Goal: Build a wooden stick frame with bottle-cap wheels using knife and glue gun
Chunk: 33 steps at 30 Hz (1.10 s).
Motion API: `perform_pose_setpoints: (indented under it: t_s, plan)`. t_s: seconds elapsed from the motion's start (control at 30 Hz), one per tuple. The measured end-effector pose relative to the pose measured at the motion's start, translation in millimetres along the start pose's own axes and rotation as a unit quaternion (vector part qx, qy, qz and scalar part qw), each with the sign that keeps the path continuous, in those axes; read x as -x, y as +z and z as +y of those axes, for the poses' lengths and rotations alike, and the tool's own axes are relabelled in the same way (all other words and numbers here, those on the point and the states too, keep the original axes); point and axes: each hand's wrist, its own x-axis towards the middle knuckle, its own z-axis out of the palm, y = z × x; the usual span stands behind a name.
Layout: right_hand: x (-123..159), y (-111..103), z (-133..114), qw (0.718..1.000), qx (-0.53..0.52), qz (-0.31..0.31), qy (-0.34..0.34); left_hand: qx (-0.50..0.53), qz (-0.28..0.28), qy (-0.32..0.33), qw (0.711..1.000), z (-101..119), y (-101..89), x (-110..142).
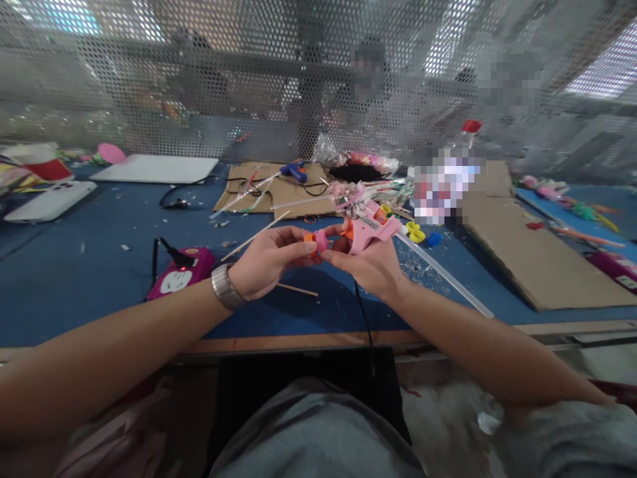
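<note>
Slightly left of the glue gun's nozzle, my left hand [269, 257] pinches a small orange and pink piece [321, 240] between closed fingers. Its exact kind is too small to make out. My right hand [377, 269] is wrapped round a pink hot glue gun [367, 236] with an orange nozzle end, which points left toward that piece. I cannot tell whether nozzle and piece touch. A long translucent glue stick [448, 277] slants down to the right behind the gun. The gun's black cord [365, 312] hangs over the table's front edge.
A purple power strip [188, 264] with a plug in it lies left, near thin wooden sticks [253, 236]. Behind are a blue glue gun [295, 172] on cardboard [298, 206] and a red-capped bottle [448, 179]. More cardboard [522, 259] lies right; yellow pieces [415, 232] sit beyond my right hand.
</note>
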Motion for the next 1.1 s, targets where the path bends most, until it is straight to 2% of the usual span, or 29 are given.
perform_pose_setpoints:
  t_s: [0.47, 1.1]
  plan:
    - [1, 0, 0, 0.999, -0.028, 0.025, 0.008, -0.031, 0.019, 0.064, 0.997, -9, -9.3, -4]
    - [1, 0, 3, 0.999, -0.035, 0.02, 0.012, -0.065, 0.02, 0.08, 0.994, -12, -12.2, -4]
